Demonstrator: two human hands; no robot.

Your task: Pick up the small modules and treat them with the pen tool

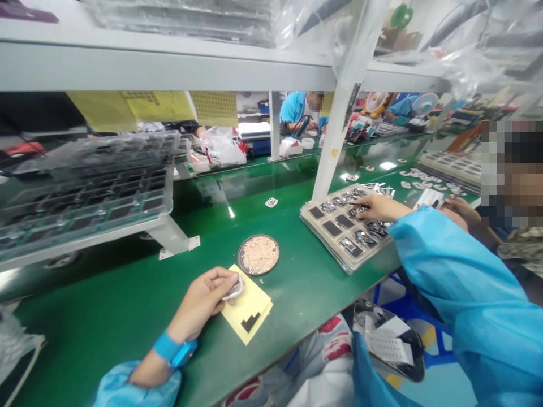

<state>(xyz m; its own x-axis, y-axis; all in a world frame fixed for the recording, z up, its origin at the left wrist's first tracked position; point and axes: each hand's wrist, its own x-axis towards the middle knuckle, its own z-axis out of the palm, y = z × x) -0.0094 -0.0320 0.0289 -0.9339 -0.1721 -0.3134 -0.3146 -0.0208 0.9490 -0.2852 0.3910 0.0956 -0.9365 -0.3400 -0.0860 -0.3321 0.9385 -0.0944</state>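
My left hand (210,289) pinches a small rounded part with a pale rim (234,288), just above a yellow sheet (250,308) that carries a few black stickers (250,322). Out to the right, my right hand (379,208) has its fingers closed over a stack of clear plastic trays (328,244). A thin dark tool (358,204), possibly tweezers, pokes out from those fingers. Several tray pockets hold small metallic parts (365,237); others show only dark squares. My right hand covers part of the trays.
A round dish of tan crumbs (258,254) sits beyond the yellow sheet. One loose pale part (271,202) lies farther back. A shelf post (335,144) rises behind the trays. A co-worker's hand (462,210) is at right; a bin (392,342) stands below the table edge.
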